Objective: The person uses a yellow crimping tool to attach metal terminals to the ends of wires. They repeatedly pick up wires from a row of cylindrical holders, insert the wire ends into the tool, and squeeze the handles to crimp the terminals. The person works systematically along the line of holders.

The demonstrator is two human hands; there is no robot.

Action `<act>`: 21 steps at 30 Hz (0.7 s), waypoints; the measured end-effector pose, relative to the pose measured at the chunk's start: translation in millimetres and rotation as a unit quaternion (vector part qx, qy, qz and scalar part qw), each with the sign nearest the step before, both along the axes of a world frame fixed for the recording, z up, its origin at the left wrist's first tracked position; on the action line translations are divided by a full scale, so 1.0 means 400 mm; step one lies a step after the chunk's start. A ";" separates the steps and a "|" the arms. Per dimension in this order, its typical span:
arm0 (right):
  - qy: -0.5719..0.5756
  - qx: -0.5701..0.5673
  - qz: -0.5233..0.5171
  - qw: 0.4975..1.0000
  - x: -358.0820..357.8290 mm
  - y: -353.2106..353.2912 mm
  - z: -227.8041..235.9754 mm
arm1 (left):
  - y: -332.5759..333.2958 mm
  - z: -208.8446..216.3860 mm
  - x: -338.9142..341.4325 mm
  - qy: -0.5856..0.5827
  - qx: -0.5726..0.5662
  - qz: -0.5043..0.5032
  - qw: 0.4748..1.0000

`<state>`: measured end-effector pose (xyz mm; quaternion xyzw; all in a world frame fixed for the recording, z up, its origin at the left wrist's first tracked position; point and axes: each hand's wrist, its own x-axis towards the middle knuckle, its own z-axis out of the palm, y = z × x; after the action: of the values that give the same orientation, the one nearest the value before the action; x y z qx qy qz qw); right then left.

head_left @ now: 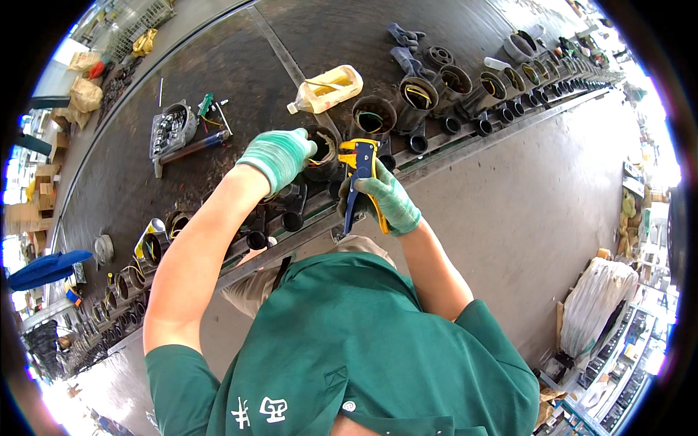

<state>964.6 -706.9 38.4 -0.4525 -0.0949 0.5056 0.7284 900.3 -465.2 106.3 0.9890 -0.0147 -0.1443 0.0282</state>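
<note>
My left hand (280, 156), in a pale green knit glove, reaches to a dark round metal housing (325, 170) at the bench edge. Its fingers are drawn together at the housing's mouth, where pale wires show; what they pinch is hidden. In my gloved right hand (394, 200) is a yellow and blue wire stripper (363, 163), held upright with its jaws toward the bench. The stripper's head is just right of that housing, apart from my left fingers. Behind it stands another open housing (374, 116) with green and yellow wires inside.
Rows of similar housings (418, 103) line the bench edge on both sides. A plastic bottle of yellow liquid (327, 89) lies beyond my hands. Left of it are a hammer (193, 152), a container of small metal parts (171, 129) and a green-handled tool (206, 104). Dark gloves (411, 62) lie farther back.
</note>
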 end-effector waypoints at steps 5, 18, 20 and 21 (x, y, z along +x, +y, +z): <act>-0.035 -0.015 -0.033 0.999 -0.004 0.058 -0.019 | 0.031 -0.042 -0.070 -0.125 -0.268 0.088 0.951; 0.032 0.138 -0.020 0.990 -0.002 0.145 0.006 | -0.044 -0.080 -0.135 -0.186 -0.548 0.157 0.800; 0.026 0.115 -0.021 0.993 0.008 0.137 -0.021 | -0.044 -0.085 -0.133 -0.179 -0.557 0.160 0.795; 0.024 0.104 -0.019 0.994 0.009 0.137 -0.029 | -0.047 -0.085 -0.135 -0.175 -0.562 0.171 0.790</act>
<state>968.2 -652.2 26.8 -0.3639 -0.1206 0.4902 0.7828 846.2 -484.1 72.2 0.7931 0.0718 0.0727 0.6004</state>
